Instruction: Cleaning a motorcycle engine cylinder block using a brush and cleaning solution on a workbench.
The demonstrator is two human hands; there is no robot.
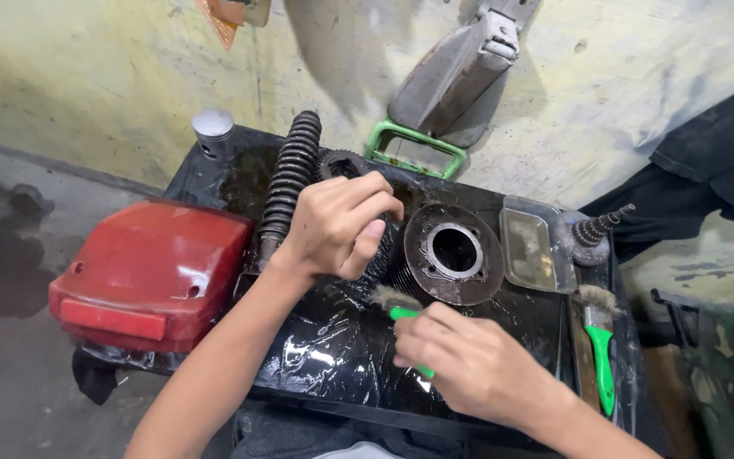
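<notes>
green-handled brush [401, 308] clamped in right hand [469, 361], beside finned cylinder [448, 252] gripped by left hand [341, 223].

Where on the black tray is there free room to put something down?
Free: the wet black tray floor between the red plastic cover and the right hand. Crowded: the far side, with the left hand, round finned metal cylinder, black coil spring and clear plastic box.

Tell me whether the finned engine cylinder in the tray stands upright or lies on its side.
Upright. The cylinder shows its round bore opening facing up toward the camera, the flat top face around it; the left hand grips its finned side.
</notes>
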